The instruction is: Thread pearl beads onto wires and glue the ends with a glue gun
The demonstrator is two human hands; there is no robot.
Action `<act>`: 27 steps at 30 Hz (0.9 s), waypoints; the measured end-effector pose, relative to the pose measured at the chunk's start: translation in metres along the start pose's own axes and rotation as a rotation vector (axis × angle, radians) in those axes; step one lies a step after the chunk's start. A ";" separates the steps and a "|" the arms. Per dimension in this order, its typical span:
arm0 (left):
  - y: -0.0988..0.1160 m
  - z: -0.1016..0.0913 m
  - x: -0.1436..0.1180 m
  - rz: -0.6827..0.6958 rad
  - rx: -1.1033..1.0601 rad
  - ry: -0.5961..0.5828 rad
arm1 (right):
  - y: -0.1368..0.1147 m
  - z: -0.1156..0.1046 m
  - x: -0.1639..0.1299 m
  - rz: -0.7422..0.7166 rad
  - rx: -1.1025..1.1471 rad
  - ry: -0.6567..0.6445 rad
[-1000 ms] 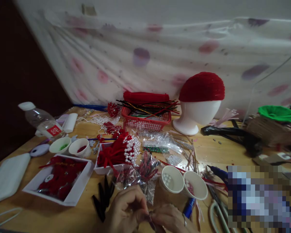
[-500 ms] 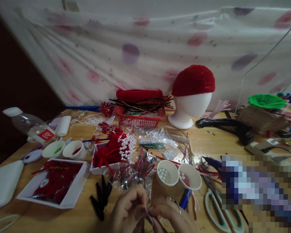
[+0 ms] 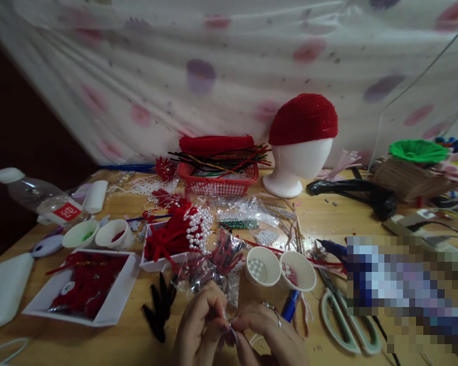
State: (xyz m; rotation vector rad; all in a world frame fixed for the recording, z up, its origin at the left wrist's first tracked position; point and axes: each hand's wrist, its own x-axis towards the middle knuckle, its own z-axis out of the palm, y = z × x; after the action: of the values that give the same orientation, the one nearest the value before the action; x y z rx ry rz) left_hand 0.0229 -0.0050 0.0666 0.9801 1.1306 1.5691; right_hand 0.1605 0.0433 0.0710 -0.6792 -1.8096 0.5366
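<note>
At the bottom middle, my left hand (image 3: 200, 321) and my right hand (image 3: 267, 331) meet with thumbs and forefingers pinched together. Between the fingertips is something small that I cannot make out; the fingers hide most of it. A ring shows on my right hand. Just beyond the hands stand a paper cup of white beads (image 3: 263, 266) and a paper cup of pink beads (image 3: 298, 270). Black fuzzy strips (image 3: 159, 306) lie left of my left hand, and a blue marker (image 3: 290, 306) lies beside my right hand.
Scissors (image 3: 340, 321) lie at right. A white tray (image 3: 123, 300) with red material is at left, near a plastic bottle (image 3: 41, 195). Behind stand a red basket (image 3: 218, 178) of stems and a foam head (image 3: 299, 165) in a red cap.
My hands stay together, with the fingertips shifted slightly and the thumbs turned a little. The view has tilted slightly, so the table things sit a bit higher and further left.
</note>
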 end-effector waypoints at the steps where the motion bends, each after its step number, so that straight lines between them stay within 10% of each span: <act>1: -0.001 -0.002 0.000 0.007 0.012 -0.010 | 0.001 -0.002 0.001 -0.011 0.011 -0.033; 9: -0.006 -0.021 0.006 0.099 0.102 -0.192 | 0.000 -0.007 0.007 -0.064 0.040 -0.143; 18: -0.001 -0.019 0.003 0.030 0.138 -0.131 | -0.009 -0.004 0.013 -0.010 0.037 -0.061; 27: -0.002 -0.019 0.013 -0.185 -0.305 -0.103 | -0.006 -0.012 0.010 0.072 0.043 -0.024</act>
State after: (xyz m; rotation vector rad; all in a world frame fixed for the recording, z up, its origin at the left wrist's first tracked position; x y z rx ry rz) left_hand 0.0018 0.0038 0.0610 0.7225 0.8544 1.4704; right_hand 0.1684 0.0460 0.0863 -0.7128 -1.7963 0.6329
